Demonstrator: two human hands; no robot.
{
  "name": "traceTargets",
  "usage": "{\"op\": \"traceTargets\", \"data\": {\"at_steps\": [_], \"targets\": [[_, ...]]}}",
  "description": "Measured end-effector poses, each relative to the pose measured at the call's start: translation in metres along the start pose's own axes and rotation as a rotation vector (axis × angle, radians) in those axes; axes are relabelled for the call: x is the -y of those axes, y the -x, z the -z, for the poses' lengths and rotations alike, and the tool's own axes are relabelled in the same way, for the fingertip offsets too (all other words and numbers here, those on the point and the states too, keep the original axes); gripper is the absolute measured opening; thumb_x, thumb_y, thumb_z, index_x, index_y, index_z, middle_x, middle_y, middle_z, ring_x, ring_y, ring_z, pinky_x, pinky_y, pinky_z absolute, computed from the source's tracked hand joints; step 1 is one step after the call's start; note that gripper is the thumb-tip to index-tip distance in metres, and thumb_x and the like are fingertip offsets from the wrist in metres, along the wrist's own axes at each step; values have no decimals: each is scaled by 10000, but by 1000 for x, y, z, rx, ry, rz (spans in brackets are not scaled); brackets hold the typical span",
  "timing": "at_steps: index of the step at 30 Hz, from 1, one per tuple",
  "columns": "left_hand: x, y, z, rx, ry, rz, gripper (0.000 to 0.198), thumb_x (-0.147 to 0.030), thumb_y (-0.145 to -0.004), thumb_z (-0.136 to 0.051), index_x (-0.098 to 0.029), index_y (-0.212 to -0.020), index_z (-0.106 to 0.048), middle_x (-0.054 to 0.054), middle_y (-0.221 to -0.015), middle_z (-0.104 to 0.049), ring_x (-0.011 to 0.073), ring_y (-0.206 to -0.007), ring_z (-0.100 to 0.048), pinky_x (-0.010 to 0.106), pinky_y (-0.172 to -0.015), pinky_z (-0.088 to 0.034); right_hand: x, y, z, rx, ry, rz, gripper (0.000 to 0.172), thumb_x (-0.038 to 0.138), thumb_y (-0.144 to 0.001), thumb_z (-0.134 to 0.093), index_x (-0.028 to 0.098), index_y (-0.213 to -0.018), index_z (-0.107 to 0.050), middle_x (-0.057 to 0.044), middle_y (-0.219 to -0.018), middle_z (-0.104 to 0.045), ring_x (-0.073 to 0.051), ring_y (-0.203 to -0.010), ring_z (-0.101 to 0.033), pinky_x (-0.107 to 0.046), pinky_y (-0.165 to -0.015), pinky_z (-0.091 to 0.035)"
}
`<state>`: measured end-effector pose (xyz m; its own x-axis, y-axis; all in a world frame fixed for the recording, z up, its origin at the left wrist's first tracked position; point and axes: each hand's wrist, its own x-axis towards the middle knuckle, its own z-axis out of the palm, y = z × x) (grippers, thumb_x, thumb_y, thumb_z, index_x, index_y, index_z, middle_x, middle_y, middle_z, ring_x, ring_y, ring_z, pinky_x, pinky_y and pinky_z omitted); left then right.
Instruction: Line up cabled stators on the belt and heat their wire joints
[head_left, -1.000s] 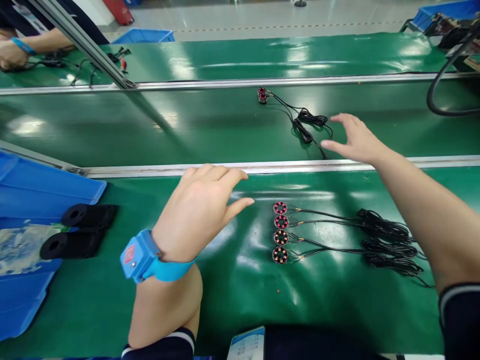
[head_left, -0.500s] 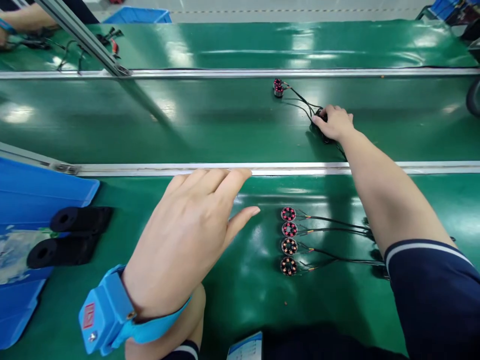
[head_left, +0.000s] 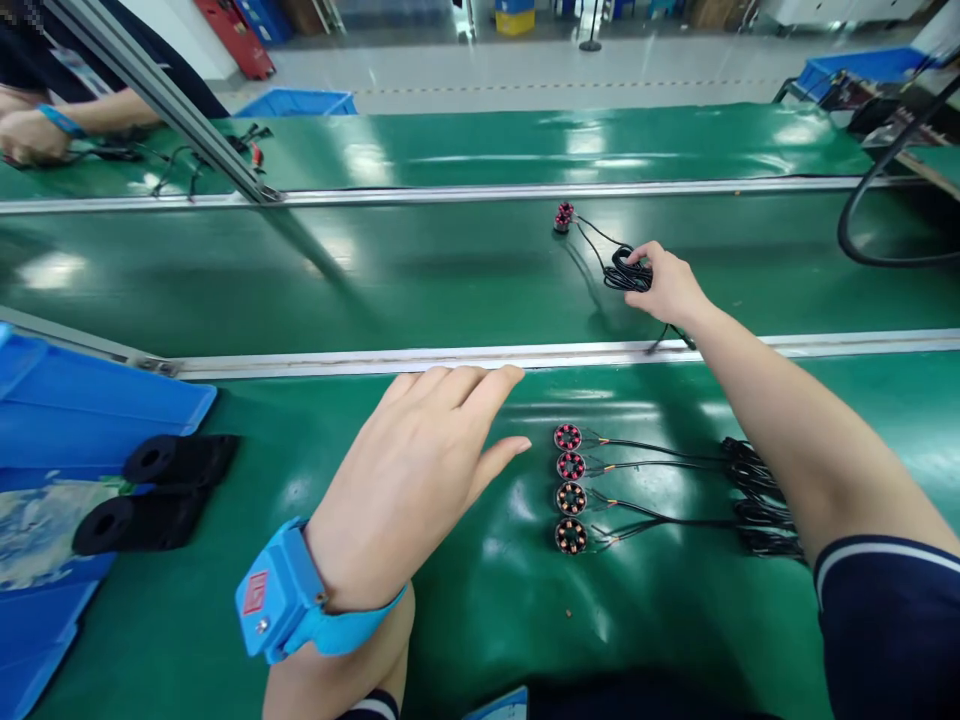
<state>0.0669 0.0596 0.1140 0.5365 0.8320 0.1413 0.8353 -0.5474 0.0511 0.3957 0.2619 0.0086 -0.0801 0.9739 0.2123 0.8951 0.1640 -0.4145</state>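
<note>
My right hand (head_left: pixel 667 285) grips a coiled black cable (head_left: pixel 626 272) over the far green strip, thumb and fingers around the bundle's right side. Thin leads run from the coil to two small pink-and-black motor stators (head_left: pixel 564 216), one behind the other. Nearer to me, my left hand (head_left: pixel 420 460) hovers with fingers stretched and thumb apart, holding nothing; a blue wrist strap (head_left: pixel 300 600) circles its wrist. To its right lies a column of several ring-shaped stators (head_left: pixel 571 498), pink ones above copper ones. Their wires lead right to black cable coils (head_left: pixel 757 490), partly behind my right forearm.
Two black plastic parts (head_left: pixel 161 500) rest at the edge of a blue bin (head_left: pixel 97 400) on the left. Metal rails (head_left: pixel 360 365) cross the green surface. Across the table, a co-worker's hand (head_left: pixel 34 135) is at black cables. A thick black hose (head_left: pixel 847 220) curves at the right.
My right hand has drawn the coiled cable slightly toward me, and the coil shows more clearly. The view has tilted up. My left hand stays outstretched.
</note>
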Motion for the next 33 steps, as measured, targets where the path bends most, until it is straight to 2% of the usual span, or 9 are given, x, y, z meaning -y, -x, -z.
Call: {"op": "traceTargets", "data": {"at_steps": [5, 8, 14, 19, 22, 26, 29, 31, 33], "targets": [[-3, 0, 1, -12, -3, -9, 484, -324, -883, -695, -188, -1308, -509, 96, -1206, -635, 299, -1098, -591, 430, -893, -469, 12, 16, 34, 25, -266, -101, 487, 337, -635, -765, 236, -1069, -567, -60, -1092, -642, -209, -624, -621, -409, -605, -569], [-3, 2, 1, -20, -6, -24, 490, -328, -884, -697, -182, -1314, -512, 99, -1199, -637, 294, -1091, -594, 433, -902, -471, 8, 36, 50, 43, -419, -150, 526, 375, -579, -817, 228, -1006, -547, -61, -1078, -637, -184, -578, -591, -376, -500, -556], [-4, 3, -2, -48, -20, -65, 513, -335, -880, -702, -168, -1323, -505, 101, -1183, -637, 298, -1071, -597, 435, -882, -480, -17, 112, 82, 87, -539, -259, 522, 391, -585, -849, 243, -977, -538, -25, -936, -626, -178, -598, -602, -335, -519, -563], [-11, 0, -6, -34, -28, -99, 500, -345, -886, -692, -176, -1320, -509, 109, -1171, -643, 311, -1062, -605, 436, -869, -479, -58, 175, 115, 155, -439, -351, 529, 503, -607, -841, 292, -968, -517, -7, -833, -633, -204, -528, -589, -382, -521, -554], [-15, -1, -7, -15, -31, -115, 508, -353, -887, -691, -172, -1325, -508, 103, -1144, -649, 310, -1039, -610, 441, -863, -478, -82, 195, 132, 298, -237, -283, 407, 572, -687, -765, 314, -950, -590, -47, -947, -674, -288, -766, -665, -435, -659, -563], [-19, 0, -8, -16, -29, -116, 520, -348, -879, -703, -173, -1328, -507, 96, -1125, -651, 303, -1011, -612, 442, -859, -471, -93, 183, 134, 292, 31, -88, 354, 644, -786, -642, 315, -914, -668, -75, -1133, -665, -354, -1062, -611, -515, -834, -523], [-19, 1, -8, -17, -10, -114, 524, -340, -874, -712, -180, -1329, -509, 95, -1138, -649, 300, -1029, -607, 435, -869, -463, -83, 141, 111, 212, 56, 4, 491, 670, -824, -596, 307, -1153, -623, -93, -1235, -614, -340, -1197, -546, -528, -1003, -467], [-18, 2, -7, -13, 4, -112, 532, -344, -870, -719, -184, -1332, -509, 88, -1139, -650, 292, -1022, -608, 429, -862, -462, -73, 102, 88, 171, 76, 101, 677, 667, -793, -638, 277, -1337, -539, -125, -1397, -486, -341, -1370, -390, -524, -1139, -348], [-16, 4, -6, -13, 8, -106, 540, -347, -868, -723, -182, -1334, -507, 82, -1136, -650, 282, -1003, -610, 423, -843, -465, -66, 62, 63, 197, 97, 99, 870, 627, -700, -750, 254, -1434, -468, -149, -1520, -316, -352, -1472, -190, -514, -1182, -278]]}}
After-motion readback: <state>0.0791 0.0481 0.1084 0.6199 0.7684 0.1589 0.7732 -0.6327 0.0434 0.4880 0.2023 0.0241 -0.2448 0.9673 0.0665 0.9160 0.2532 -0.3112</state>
